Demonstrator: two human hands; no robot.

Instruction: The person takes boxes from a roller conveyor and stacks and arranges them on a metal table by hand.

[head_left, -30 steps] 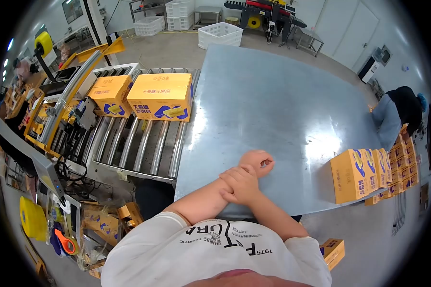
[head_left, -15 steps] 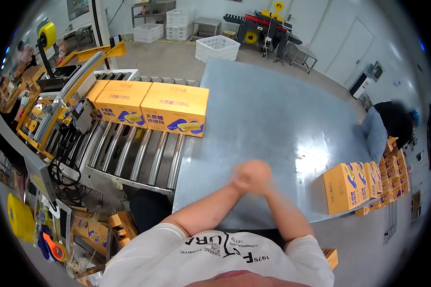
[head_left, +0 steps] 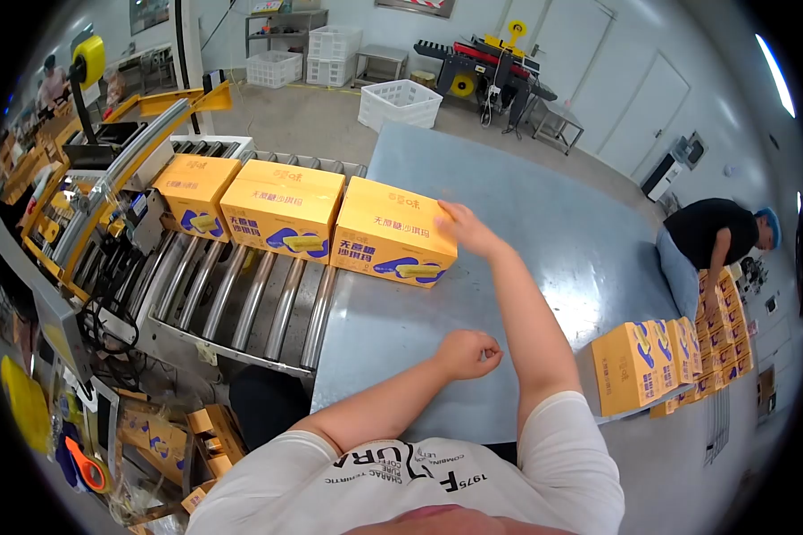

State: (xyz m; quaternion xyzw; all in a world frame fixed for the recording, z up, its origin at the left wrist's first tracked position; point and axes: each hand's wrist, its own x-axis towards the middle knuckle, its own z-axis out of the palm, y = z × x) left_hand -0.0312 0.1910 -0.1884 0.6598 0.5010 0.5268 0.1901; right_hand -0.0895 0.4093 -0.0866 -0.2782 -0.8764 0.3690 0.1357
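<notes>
Twisting looks the main risk — one-sided contact could skew the front box (head_left: 393, 234), which sits mostly on the table (head_left: 531, 201), its inner end by the rollers (head_left: 319, 316). The right grip (head_left: 471, 232) is open, fingers on the outer end; the left grip (head_left: 466, 354) curls loosely closed — apparently empty.

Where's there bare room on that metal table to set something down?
The metal table is widely bare beyond the right hand, toward the white crate. A smaller patch lies between the left forearm and the carton the right hand touches. Cartons crowd the table's near right corner and the rollers' far side.
</notes>
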